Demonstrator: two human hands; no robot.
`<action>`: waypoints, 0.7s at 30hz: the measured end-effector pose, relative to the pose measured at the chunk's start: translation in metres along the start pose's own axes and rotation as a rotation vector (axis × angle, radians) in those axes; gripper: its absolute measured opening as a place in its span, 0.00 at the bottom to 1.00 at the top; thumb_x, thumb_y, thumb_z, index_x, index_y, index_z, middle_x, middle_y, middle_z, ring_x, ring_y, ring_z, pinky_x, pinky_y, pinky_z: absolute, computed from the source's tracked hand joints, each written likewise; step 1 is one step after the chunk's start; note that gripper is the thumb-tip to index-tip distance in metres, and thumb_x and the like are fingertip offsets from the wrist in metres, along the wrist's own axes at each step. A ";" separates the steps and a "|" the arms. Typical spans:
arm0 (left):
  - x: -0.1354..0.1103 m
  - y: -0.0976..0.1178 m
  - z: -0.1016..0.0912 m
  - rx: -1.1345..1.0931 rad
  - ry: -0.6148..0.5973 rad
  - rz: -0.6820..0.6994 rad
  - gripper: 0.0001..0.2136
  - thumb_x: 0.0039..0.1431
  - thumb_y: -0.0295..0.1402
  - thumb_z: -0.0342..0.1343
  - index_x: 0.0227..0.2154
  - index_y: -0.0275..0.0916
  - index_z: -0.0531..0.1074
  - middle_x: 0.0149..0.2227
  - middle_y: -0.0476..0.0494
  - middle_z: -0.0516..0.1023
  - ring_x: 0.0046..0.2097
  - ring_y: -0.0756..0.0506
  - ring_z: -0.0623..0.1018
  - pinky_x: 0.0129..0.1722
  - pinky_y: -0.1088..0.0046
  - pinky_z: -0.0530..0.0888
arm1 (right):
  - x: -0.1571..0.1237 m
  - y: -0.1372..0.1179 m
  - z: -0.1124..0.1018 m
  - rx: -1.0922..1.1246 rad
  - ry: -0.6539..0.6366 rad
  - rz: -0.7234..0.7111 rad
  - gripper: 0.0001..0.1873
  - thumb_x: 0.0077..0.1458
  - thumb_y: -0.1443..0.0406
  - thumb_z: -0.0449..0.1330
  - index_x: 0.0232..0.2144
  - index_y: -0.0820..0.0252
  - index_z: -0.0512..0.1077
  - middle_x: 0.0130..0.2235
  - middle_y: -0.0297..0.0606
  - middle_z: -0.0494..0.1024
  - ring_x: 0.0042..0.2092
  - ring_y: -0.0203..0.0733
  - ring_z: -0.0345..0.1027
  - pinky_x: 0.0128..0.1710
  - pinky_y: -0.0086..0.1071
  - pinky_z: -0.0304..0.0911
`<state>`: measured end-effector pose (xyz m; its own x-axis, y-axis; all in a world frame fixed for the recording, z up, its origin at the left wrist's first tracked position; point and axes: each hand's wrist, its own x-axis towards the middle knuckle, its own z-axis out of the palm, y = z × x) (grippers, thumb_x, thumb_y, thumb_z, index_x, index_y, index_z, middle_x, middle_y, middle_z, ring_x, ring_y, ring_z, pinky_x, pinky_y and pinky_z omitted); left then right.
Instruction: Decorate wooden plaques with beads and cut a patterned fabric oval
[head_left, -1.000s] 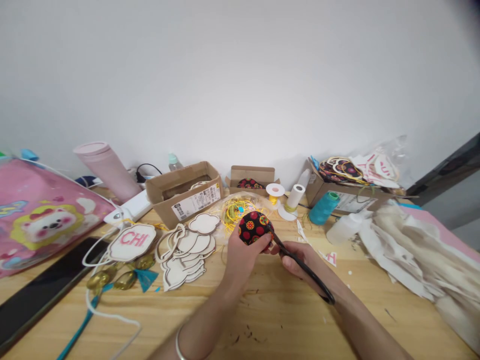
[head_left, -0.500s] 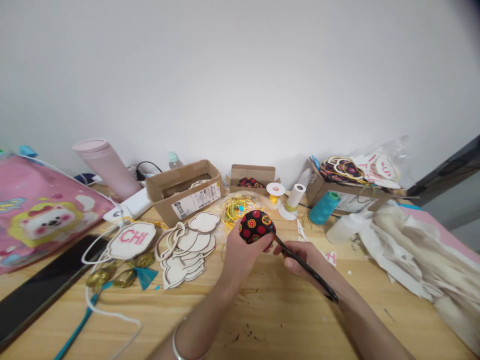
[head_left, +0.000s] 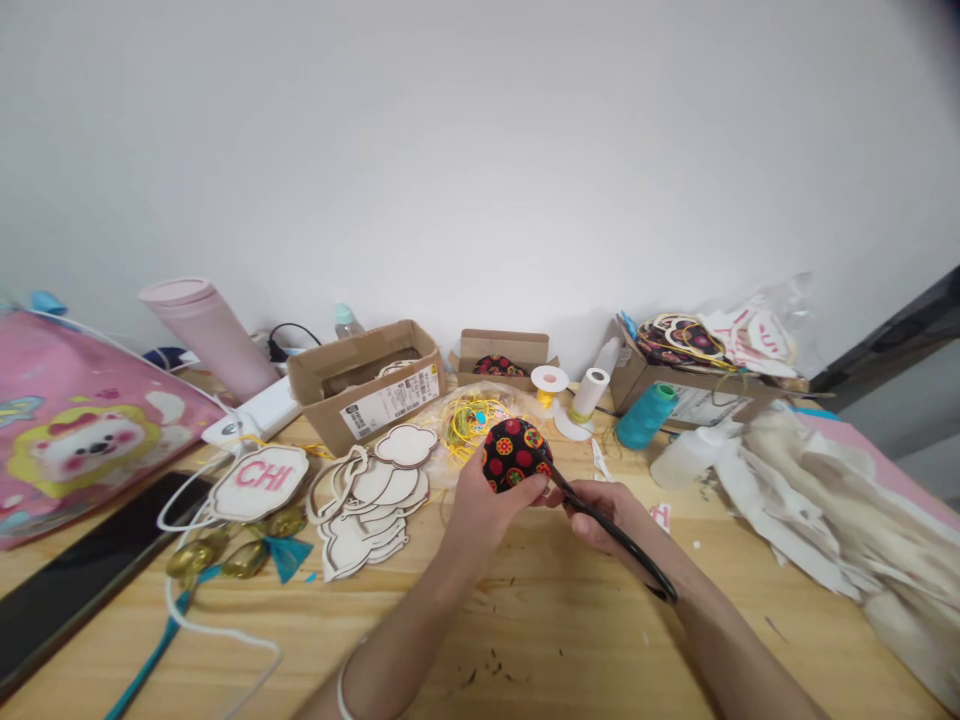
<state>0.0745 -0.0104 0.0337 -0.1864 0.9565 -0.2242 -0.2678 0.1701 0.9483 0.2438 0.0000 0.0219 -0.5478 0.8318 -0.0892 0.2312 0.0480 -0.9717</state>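
In the middle of the head view, a round black fabric-covered piece (head_left: 514, 455) with red and yellow flower prints is gripped by my left hand (head_left: 480, 505), thumb on its lower front edge. My right hand (head_left: 604, 510) is closed around a slim, long black tool (head_left: 619, 535). The tool's tip rests at the right side of the patterned piece, and its rounded end points down toward my right wrist. Which kind of tool it is cannot be made out. Yellow cord (head_left: 476, 415) lies in clear plastic just behind the piece.
To the left are cut-out wooden shapes (head_left: 367, 530), a "CHI" plaque (head_left: 262, 480), gold bells (head_left: 244, 560) and a phone (head_left: 75, 570). Cardboard boxes (head_left: 367, 390) line the wall. A teal thread cone (head_left: 646, 415), a bottle (head_left: 682, 458) and crumpled cloth (head_left: 810, 500) stand or lie right.
The patterned piece has shifted very slightly right in my left hand. The tool tip remains at its right side, and the whole view has moved a little.
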 end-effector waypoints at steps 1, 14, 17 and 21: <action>0.000 0.000 0.000 -0.001 0.001 -0.001 0.20 0.35 0.27 0.69 0.35 0.34 0.74 0.29 0.44 0.81 0.28 0.47 0.79 0.28 0.74 0.76 | 0.000 0.000 0.000 0.000 -0.003 0.001 0.37 0.42 0.38 0.58 0.36 0.66 0.71 0.23 0.29 0.56 0.25 0.31 0.45 0.23 0.28 0.41; -0.002 0.012 -0.001 0.098 -0.039 -0.033 0.14 0.37 0.27 0.66 0.31 0.35 0.71 0.20 0.52 0.76 0.20 0.52 0.72 0.21 0.79 0.69 | 0.001 0.011 -0.004 -0.039 -0.028 0.023 0.33 0.42 0.42 0.61 0.37 0.67 0.71 0.23 0.28 0.56 0.25 0.31 0.45 0.23 0.27 0.40; -0.001 0.012 -0.001 0.110 -0.049 -0.027 0.13 0.37 0.26 0.66 0.29 0.35 0.71 0.18 0.53 0.75 0.20 0.52 0.72 0.21 0.79 0.68 | -0.001 0.007 -0.005 -0.053 -0.027 0.045 0.34 0.40 0.42 0.62 0.36 0.68 0.71 0.22 0.27 0.55 0.25 0.31 0.44 0.23 0.27 0.39; -0.001 0.009 -0.001 0.102 -0.068 -0.020 0.13 0.36 0.26 0.66 0.29 0.35 0.71 0.18 0.53 0.74 0.20 0.52 0.71 0.21 0.79 0.68 | -0.002 0.004 -0.005 -0.063 -0.022 0.073 0.34 0.39 0.42 0.63 0.34 0.68 0.72 0.21 0.27 0.54 0.24 0.30 0.44 0.22 0.27 0.39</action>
<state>0.0712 -0.0101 0.0418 -0.1161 0.9659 -0.2313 -0.1722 0.2097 0.9625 0.2502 0.0012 0.0196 -0.5451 0.8221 -0.1645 0.3206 0.0231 -0.9469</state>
